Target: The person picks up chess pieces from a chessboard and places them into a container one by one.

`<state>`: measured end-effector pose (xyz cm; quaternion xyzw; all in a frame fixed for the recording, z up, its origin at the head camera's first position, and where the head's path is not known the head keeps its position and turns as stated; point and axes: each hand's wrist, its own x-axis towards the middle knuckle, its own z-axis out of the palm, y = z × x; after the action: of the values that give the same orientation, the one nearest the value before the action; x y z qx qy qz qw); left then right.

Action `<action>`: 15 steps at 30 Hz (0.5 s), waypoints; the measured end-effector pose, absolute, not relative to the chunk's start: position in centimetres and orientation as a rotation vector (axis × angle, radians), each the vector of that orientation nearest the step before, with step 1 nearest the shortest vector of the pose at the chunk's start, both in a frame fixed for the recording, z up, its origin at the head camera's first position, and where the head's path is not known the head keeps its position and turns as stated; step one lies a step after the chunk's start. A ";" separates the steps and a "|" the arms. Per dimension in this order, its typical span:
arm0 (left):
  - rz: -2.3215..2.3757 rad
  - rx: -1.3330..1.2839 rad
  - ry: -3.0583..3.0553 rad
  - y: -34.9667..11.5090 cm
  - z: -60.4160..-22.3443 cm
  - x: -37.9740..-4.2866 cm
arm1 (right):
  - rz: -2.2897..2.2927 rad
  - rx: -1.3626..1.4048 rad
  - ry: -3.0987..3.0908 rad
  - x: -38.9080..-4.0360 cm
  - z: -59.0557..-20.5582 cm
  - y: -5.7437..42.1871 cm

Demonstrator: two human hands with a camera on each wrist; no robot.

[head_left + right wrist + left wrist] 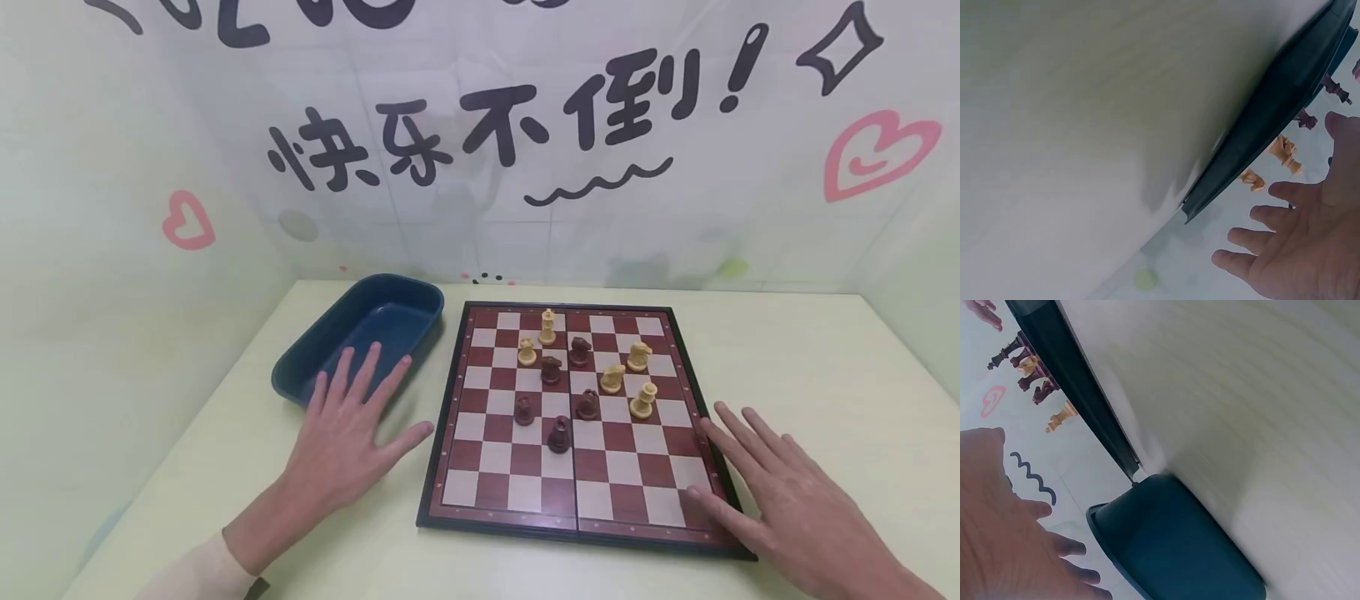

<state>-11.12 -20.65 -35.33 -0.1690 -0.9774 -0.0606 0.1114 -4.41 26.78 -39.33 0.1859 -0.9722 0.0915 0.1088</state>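
Observation:
A folding chessboard (495, 454) with red-brown and white squares lies on the table, bearing several cream and dark brown pieces. Among them are a cream knight (612, 379), a dark knight (551, 369) and a tall cream piece (547, 327) near the far edge. My left hand (341, 446), fingers spread and holding nothing, is left of the board and overlaps the near end of a dark blue tray (390, 321) in the head view. On the other side, my right hand (802, 500) has its fingers extended by the board's right edge, its thumb over the near right corner.
The pale table (352, 550) reaches back to a white wall sheet (480, 225) printed with dark characters and pink hearts. Pale side panels close off the left and right. The tray's raised rim stands just left of the board's far corner.

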 end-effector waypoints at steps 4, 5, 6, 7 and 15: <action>-0.195 -0.506 -2.858 -20.5 -35.1 -11.1 | 0.330 0.509 -2.942 -4.4 -39.1 26.0; -0.198 -0.508 -2.858 -20.5 -35.1 -11.0 | 0.350 0.495 -2.971 -4.3 -39.1 25.8; -0.204 -0.510 -2.856 -20.4 -35.0 -11.0 | 0.368 0.489 -2.993 -4.2 -39.1 25.6; -0.204 -0.513 -2.857 -20.3 -35.0 -11.0 | 0.384 0.486 -3.007 -4.1 -39.1 25.4; -0.261 -0.537 -2.857 -19.7 -35.0 -10.7 | 0.401 0.522 -3.035 -4.0 -39.5 25.0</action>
<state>-10.72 -19.70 -35.03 -0.1828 -0.9728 -0.0888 0.1114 -4.02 25.05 -39.45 0.1682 -0.9771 0.1292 0.0181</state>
